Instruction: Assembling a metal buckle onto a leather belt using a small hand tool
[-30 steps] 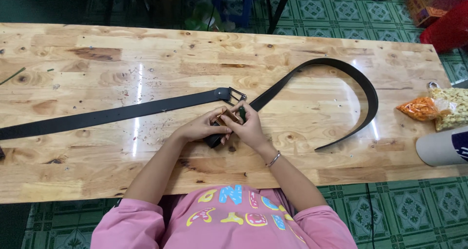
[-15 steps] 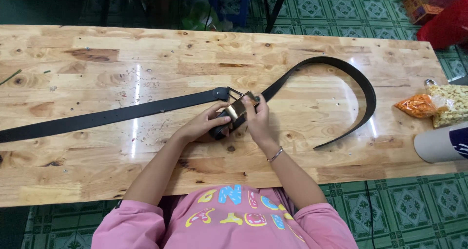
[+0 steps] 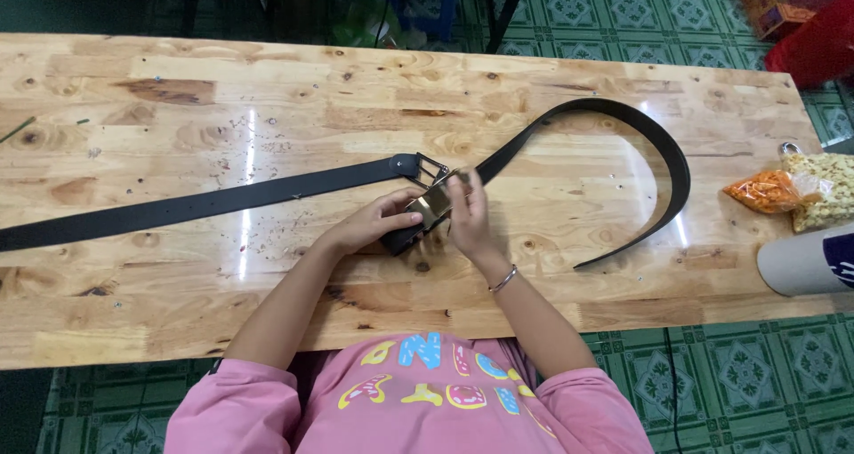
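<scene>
A long black belt (image 3: pixel 222 200) lies across the wooden table (image 3: pixel 267 89), its metal buckle frame (image 3: pixel 431 167) near the middle. A second black belt (image 3: pixel 623 125) curves to the right and back toward the front edge. My left hand (image 3: pixel 374 224) and my right hand (image 3: pixel 466 216) meet at the near end of that curved belt. Together they hold a gold-coloured buckle (image 3: pixel 433 207) on the strap end, fingers closed around it. A thin bracelet sits on my right wrist.
Two clear bags of snacks, one orange (image 3: pixel 767 190) and one pale (image 3: pixel 823 185), lie at the table's right edge. A grey cylinder (image 3: pixel 805 263) lies on its side below them. Green tiled floor surrounds the table; chair legs stand beyond the far edge.
Both hands have shifted slightly with the strap end, and the gold buckle now shows tilted up between the fingers. The long belt on the left has not moved.
</scene>
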